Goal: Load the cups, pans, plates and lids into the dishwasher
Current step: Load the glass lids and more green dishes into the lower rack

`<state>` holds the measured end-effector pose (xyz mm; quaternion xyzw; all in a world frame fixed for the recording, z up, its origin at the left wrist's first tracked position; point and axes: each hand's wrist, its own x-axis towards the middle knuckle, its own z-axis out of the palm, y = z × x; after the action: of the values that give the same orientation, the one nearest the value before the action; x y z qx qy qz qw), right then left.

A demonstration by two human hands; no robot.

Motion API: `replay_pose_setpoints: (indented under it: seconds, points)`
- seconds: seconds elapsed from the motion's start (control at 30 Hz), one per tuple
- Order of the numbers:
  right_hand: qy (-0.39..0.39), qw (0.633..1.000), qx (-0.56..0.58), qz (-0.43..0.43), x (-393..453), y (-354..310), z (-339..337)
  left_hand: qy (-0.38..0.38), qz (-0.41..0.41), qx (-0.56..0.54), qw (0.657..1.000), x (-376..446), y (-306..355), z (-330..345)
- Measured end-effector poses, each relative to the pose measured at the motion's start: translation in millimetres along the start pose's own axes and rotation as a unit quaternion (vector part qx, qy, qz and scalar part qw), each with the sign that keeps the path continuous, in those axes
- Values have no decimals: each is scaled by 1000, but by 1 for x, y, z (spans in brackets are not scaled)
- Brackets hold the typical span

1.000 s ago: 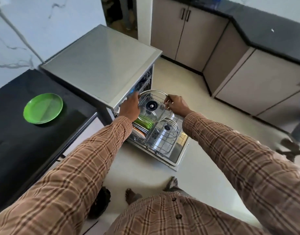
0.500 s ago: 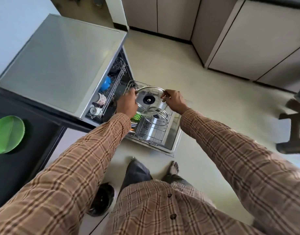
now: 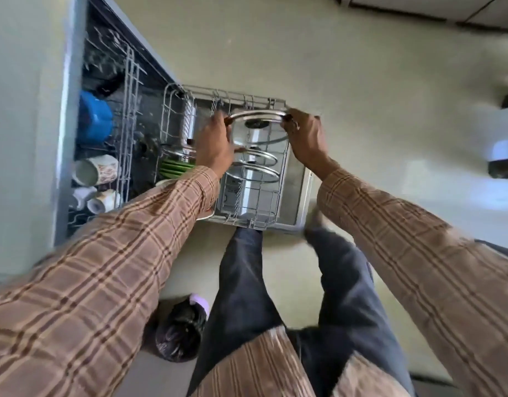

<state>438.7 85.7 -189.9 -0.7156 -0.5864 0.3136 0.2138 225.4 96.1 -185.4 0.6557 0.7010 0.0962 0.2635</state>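
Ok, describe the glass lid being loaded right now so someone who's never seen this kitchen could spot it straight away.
Find the open dishwasher and its lower rack pulled out over the floor. At the rack's far end, the glass lid is held by its metal rim between the left hand and right hand. Unlike the two lids already slotted nearer the person, it is in both hands.

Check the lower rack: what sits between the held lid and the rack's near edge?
In the head view, two more glass lids stand in the lower rack between the held lid and that edge, then bare wire.
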Motion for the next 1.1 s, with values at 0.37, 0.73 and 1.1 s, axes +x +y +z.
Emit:
replay_pose_setpoints:
  seconds: [0.37,0.73,1.1]
  points:
    - [-31,999,-9,7,74,121,158,-31,-27,-23,999,104,-128,174]
    - [2,999,-39,13,92,139,182,-11,-32,-61,998,129,-144,209]
    - [25,998,-36,42,82,141,183,-7,-7,-107,994,130,-137,221]
